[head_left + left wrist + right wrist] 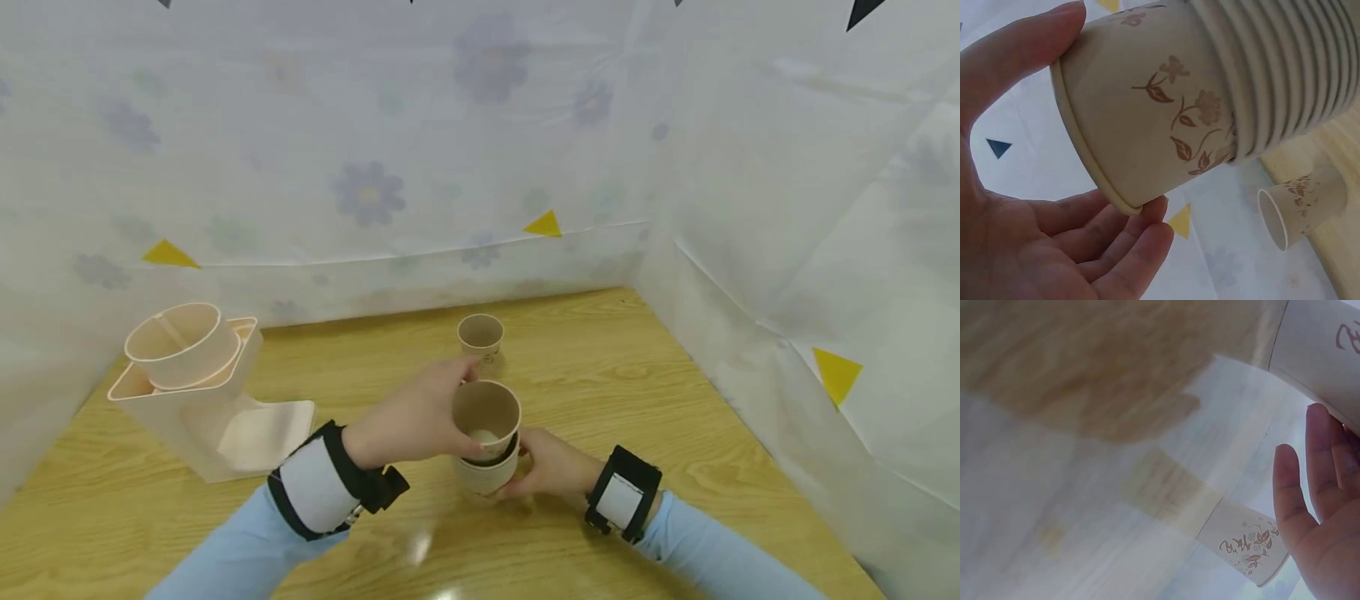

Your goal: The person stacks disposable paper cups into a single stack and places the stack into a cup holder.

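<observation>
Near the middle of the table, my left hand (416,417) pinches a beige paper cup (486,408) at its rim, thumb in front and fingers behind. That cup, printed with brown flowers in the left wrist view, stands partly raised out of a stack of nested paper cups (483,477). Several rims of the stack (1291,69) show close together. Low on the stack's right side, my right hand (558,462) holds it between thumb and fingers; the far fingers are hidden in the head view. Behind the stack, a single paper cup (481,335) stands upright.
At the left stands a beige plastic holder (180,417) with a flat base plate (270,433) and a round container (183,346) in its top. Flower-printed white sheeting (375,125) walls the wooden table (637,400) at the back and sides.
</observation>
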Demonstrator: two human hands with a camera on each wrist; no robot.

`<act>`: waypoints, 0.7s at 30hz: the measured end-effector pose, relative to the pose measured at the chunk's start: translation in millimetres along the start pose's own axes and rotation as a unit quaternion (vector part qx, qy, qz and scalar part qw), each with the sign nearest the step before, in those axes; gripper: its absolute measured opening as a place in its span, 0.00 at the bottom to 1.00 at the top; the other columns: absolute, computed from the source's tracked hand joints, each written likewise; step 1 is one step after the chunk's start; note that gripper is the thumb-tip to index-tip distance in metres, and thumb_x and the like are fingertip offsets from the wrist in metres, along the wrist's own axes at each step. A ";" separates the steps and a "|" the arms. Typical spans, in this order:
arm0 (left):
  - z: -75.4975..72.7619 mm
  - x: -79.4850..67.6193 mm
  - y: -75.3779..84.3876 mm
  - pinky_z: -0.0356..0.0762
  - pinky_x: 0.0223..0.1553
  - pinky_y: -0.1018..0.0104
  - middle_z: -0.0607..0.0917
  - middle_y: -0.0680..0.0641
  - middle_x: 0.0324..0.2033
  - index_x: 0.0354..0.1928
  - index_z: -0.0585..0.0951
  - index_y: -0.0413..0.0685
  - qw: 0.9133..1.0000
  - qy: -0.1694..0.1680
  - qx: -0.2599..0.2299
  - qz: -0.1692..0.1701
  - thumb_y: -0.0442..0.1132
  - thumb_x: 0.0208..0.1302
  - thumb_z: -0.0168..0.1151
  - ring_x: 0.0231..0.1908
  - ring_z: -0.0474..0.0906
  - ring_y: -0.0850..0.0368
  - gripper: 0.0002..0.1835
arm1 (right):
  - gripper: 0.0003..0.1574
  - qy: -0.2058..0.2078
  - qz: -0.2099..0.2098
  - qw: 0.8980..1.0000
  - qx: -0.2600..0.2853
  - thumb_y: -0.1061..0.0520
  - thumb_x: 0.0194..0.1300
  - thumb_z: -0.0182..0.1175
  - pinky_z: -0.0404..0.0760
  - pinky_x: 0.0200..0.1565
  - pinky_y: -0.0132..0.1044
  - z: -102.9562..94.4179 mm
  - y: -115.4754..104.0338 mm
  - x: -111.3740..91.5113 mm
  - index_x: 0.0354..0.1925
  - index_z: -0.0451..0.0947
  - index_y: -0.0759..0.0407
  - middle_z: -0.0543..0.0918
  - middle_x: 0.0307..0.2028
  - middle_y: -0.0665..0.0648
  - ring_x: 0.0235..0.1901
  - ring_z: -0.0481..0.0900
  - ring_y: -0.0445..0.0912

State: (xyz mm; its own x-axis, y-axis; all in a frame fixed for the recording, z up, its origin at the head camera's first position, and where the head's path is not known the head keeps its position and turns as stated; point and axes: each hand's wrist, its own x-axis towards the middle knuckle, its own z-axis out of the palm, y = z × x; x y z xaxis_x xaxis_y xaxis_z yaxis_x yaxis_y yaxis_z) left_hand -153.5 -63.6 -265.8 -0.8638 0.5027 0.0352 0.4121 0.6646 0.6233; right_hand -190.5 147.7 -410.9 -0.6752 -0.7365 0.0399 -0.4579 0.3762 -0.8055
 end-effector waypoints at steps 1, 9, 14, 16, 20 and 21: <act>2.6 0.7 -1.5 0.77 0.47 0.55 0.79 0.42 0.45 0.54 0.73 0.36 1.000 -0.005 0.004 -0.002 0.40 0.37 0.75 0.45 0.75 0.50 0.37 | 0.37 0.000 0.002 1.000 0.001 0.49 0.47 0.71 0.75 0.49 0.43 -0.1 -0.6 -0.1 0.55 0.73 0.57 0.82 0.51 0.56 0.50 0.75 0.43; 15.5 2.5 -9.2 0.76 0.49 0.54 0.76 0.41 0.46 0.52 0.74 0.34 1.000 -0.026 0.005 -0.015 0.39 0.35 0.77 0.46 0.73 0.48 0.37 | 0.40 0.004 0.017 1.000 0.003 0.50 0.46 0.71 0.73 0.49 0.42 0.3 -2.1 -0.7 0.57 0.72 0.58 0.81 0.52 0.56 0.50 0.75 0.44; 21.3 5.1 -10.9 0.75 0.51 0.53 0.74 0.40 0.48 0.52 0.72 0.33 0.999 -0.043 0.025 0.001 0.41 0.35 0.78 0.47 0.71 0.48 0.39 | 0.41 0.011 0.018 1.000 0.002 0.49 0.46 0.71 0.73 0.49 0.42 -0.2 -2.3 -5.0 0.58 0.71 0.58 0.81 0.53 0.56 0.49 0.74 0.44; 20.3 7.2 -11.2 0.75 0.51 0.52 0.73 0.39 0.51 0.54 0.72 0.35 0.998 -0.059 0.022 -0.007 0.44 0.37 0.77 0.50 0.69 0.46 0.40 | 0.41 0.012 0.019 1.000 0.002 0.49 0.46 0.71 0.73 0.49 0.43 -0.4 -3.3 -6.8 0.58 0.71 0.58 0.81 0.53 0.56 0.50 0.74 0.44; 11.2 26.0 -17.0 0.74 0.54 0.49 0.71 0.36 0.58 0.59 0.71 0.37 0.997 -0.066 0.004 -0.037 0.54 0.47 0.69 0.56 0.68 0.44 0.40 | 0.39 0.017 0.018 1.000 -0.001 0.49 0.47 0.71 0.74 0.50 0.43 -0.4 -2.8 -9.2 0.57 0.72 0.58 0.81 0.53 0.56 0.50 0.75 0.43; 8.6 34.5 -20.9 0.74 0.54 0.49 0.72 0.36 0.59 0.59 0.71 0.37 0.997 -0.056 -0.002 -0.046 0.56 0.49 0.67 0.57 0.69 0.44 0.40 | 0.39 0.021 0.016 1.000 -0.004 0.50 0.46 0.71 0.74 0.50 0.43 -0.2 -2.7 -9.5 0.57 0.72 0.58 0.82 0.52 0.56 0.49 0.75 0.43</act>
State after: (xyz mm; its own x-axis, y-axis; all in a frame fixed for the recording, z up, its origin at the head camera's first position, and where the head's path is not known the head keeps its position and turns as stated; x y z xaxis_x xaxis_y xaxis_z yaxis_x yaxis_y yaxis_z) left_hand -189.5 -55.4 -284.3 -0.8602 0.4981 -0.1089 0.3316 0.7089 0.6225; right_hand -182.9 153.8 -409.0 -0.7133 -0.6998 0.0385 -0.4397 0.4040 -0.8022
